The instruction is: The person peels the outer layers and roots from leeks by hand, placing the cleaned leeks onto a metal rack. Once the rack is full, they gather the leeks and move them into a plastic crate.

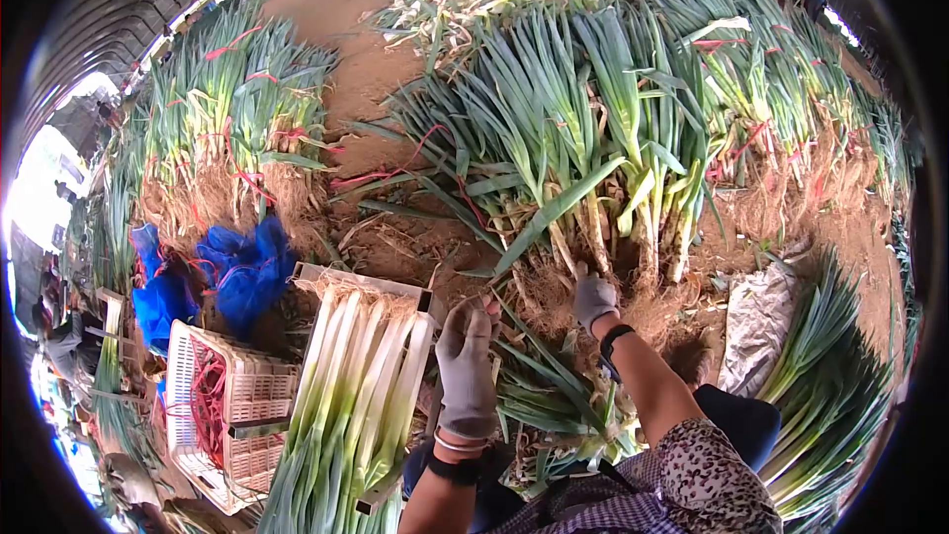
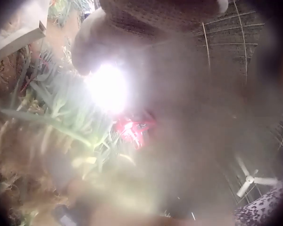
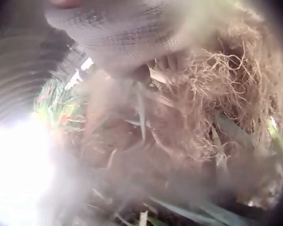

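My right hand (image 1: pixel 596 299), in a grey glove, grips a leek low on its pale shank, at the foot of a standing pile of leeks (image 1: pixel 593 109). In the right wrist view its glove (image 3: pixel 118 35) is at the top, fingertips right beside a tangle of brown roots (image 3: pixel 236 70). My left hand (image 1: pixel 467 366), also gloved, hovers with loosely bent fingers and nothing in them. It is just right of a tray frame (image 1: pixel 316 275) holding a row of leeks (image 1: pixel 361 336), white ends up. In the left wrist view the glove (image 2: pixel 146 16) is blurred by glare.
At lower left stands a white plastic basket (image 1: pixel 183 405) of red ties (image 1: pixel 209 396). Blue bags (image 1: pixel 242 272) lie behind it. Tied leek bundles (image 1: pixel 232 109) stand at the left, others (image 1: pixel 781 99) at the right. A pale sack (image 1: pixel 756 326) and loose leeks (image 1: pixel 830 386) lie at lower right.
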`<action>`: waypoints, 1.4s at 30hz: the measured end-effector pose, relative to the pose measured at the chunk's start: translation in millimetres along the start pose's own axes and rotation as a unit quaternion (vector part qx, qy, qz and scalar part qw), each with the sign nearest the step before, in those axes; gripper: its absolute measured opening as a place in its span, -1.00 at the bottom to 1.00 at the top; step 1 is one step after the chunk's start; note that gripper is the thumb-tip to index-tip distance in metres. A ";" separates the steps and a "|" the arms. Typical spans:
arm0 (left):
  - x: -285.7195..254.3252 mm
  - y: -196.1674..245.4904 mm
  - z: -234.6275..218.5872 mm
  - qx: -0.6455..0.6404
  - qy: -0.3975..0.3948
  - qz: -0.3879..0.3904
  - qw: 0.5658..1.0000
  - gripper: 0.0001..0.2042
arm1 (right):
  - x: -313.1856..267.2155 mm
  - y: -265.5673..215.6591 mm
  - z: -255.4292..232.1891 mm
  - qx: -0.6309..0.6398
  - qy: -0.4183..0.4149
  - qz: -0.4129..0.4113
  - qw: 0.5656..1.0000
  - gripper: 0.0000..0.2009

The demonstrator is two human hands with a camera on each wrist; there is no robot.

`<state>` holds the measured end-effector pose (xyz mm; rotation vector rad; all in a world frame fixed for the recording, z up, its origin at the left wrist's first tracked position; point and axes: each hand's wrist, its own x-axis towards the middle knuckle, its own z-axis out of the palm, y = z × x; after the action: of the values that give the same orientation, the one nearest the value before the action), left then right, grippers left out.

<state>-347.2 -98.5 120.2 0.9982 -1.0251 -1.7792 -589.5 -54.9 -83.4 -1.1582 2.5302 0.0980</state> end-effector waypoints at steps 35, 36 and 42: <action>1.2 -71.4 36.6 -0.241 -0.136 -0.181 0.944 -0.78 | -336.4 116.1 -42.6 0.321 -0.030 -0.141 0.936 -0.46; 0.7 -67.1 36.3 -0.234 -0.146 -0.154 0.949 -0.79 | -320.9 103.7 -50.0 0.403 -0.054 -0.125 0.905 -0.42; -31.2 -23.0 26.1 -0.097 -0.189 0.032 0.977 -0.66 | -201.0 -17.9 -111.8 0.555 0.039 -0.185 0.810 -0.63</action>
<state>-366.3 -56.1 115.4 0.5104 -1.0703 -2.0153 -487.5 54.8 92.1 -1.0389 1.7543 -1.3452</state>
